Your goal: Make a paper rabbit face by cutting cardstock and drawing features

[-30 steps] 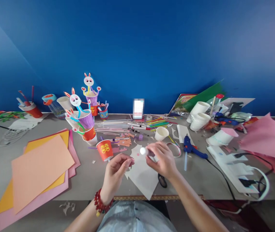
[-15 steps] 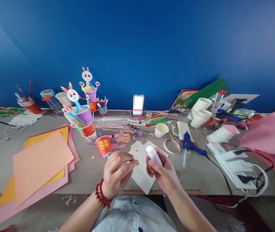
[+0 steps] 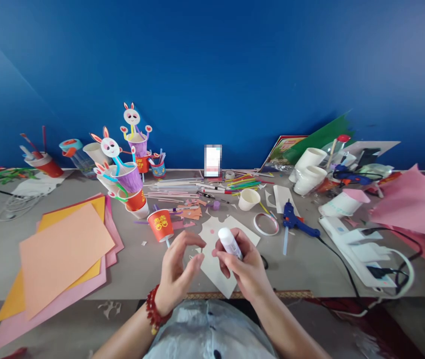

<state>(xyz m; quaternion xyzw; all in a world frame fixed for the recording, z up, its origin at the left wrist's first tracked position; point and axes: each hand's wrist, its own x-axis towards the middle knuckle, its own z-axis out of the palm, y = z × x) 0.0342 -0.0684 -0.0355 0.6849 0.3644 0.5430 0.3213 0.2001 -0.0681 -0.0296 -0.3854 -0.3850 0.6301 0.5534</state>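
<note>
My right hand (image 3: 248,262) is closed round a white glue stick (image 3: 229,243), its white end tilted up and to the left. To its left, my left hand (image 3: 180,267) is curled, thumb and index fingertips brought close together. Whatever lies between those fingertips is too small to make out. Under both hands lies a sheet of white paper (image 3: 222,281) with cut-out edges and a small pink spot. Beyond my left hand, a red paper cup (image 3: 160,225) with gold characters rests upside down on a straw.
Rabbit figures on cups (image 3: 128,177) and coloured paper sheets (image 3: 65,254) are on the left. A white cup (image 3: 249,199), a tape roll (image 3: 266,224), a blue glue gun (image 3: 295,222) with its cable and a power strip (image 3: 354,254) are on the right.
My left hand has turned, so its thumb now shows below the index finger. The glue stick has shifted slightly left in my right hand.
</note>
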